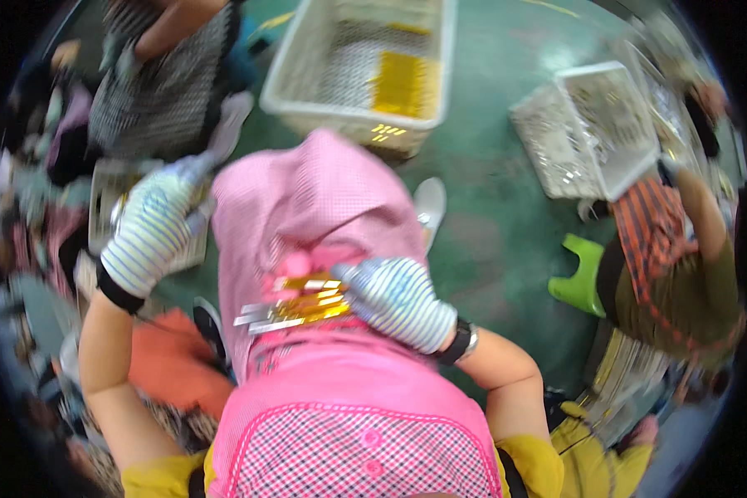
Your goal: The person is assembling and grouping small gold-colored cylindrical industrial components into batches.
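Note:
My right hand (402, 305), in a striped knit glove with a black wristband, lies over my lap. Its fingers are closed on one end of a loose bundle of shiny gold and silver strips (311, 309). The silver ends point left, across my pink apron (340, 187). My left hand (153, 226), gloved alike, is raised to the left of the apron. Its thumb and fingers are apart, somewhat smeared by motion, and I make out nothing held between them.
Ahead stands a large white basket (278, 83) with gold sheet material inside. Left, behind my hand, is a smaller pale crate (100, 187). At right, white baskets (548, 153) hold shiny pieces, near a green stool (585, 278) and a person in an orange checked apron (651, 220). Other people sit left.

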Motion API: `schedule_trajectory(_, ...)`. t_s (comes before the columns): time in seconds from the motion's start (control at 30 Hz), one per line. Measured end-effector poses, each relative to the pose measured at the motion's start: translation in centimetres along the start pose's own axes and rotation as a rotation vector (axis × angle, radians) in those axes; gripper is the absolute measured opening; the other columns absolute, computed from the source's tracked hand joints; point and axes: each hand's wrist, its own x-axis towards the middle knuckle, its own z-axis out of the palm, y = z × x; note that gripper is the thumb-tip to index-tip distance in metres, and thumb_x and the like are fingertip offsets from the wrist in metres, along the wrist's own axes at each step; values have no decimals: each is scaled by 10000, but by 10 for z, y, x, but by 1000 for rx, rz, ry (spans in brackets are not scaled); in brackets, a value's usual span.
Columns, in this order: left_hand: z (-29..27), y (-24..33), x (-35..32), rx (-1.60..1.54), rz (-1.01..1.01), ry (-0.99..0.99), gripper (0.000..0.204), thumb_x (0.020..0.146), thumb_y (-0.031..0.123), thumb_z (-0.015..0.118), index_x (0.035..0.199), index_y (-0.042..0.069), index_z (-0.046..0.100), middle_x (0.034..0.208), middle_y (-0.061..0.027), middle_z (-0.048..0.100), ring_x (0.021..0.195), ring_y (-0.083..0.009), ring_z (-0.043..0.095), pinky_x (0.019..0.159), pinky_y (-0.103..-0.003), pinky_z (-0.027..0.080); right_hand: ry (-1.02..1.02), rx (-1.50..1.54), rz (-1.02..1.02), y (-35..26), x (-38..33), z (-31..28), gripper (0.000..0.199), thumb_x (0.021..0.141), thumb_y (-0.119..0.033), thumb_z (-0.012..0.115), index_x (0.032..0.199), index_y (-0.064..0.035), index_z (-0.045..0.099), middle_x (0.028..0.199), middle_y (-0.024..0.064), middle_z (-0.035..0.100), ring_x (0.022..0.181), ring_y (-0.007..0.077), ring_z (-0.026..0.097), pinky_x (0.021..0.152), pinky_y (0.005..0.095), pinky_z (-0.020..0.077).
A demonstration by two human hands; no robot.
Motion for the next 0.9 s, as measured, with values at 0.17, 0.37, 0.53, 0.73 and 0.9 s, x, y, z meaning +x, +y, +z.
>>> schedule_trajectory(0.17,32,-11,-80,-133,-136,136,497,853,169,656,1308,34,510,1209,-191,600,1102,-362,580,939,-405,464,14,-50,-169,-12,34,-23,316,778,-121,642,1093,-97,638,754,96,590,702,291,601,624,416,475)
schedule_trajectory(0.37,76,32,-114,-326,-29,227,468,843,226,665,1264,50,558,1161,-146,620,1042,-331,599,897,-405,485,-15,-75,-183,-33,63,-20,290,781,-200,669,1054,-106,642,802,80,603,728,277,593,638,399,470)
schedule_trajectory(0.53,100,37,-116,-423,22,414,447,811,205,675,1218,47,583,1173,-139,614,1048,-328,593,878,-405,490,-209,-365,-326,-38,56,15,274,782,-225,653,1026,-98,640,881,73,611,801,250,589,665,385,472)
schedule_trajectory(0.73,116,45,-115,-498,54,458,486,789,222,674,1228,46,562,1195,-150,589,1073,-353,570,904,-439,471,-329,-497,-286,-40,62,25,175,795,-256,620,858,-93,625,760,75,606,756,240,593,638,387,459)
schedule_trajectory(0.9,118,62,-99,-447,242,341,536,722,221,675,1218,58,556,1202,-141,578,1158,-340,524,1019,-515,389,-360,-435,-314,-44,59,27,169,811,-240,575,874,-85,593,812,81,585,787,252,579,657,397,460)
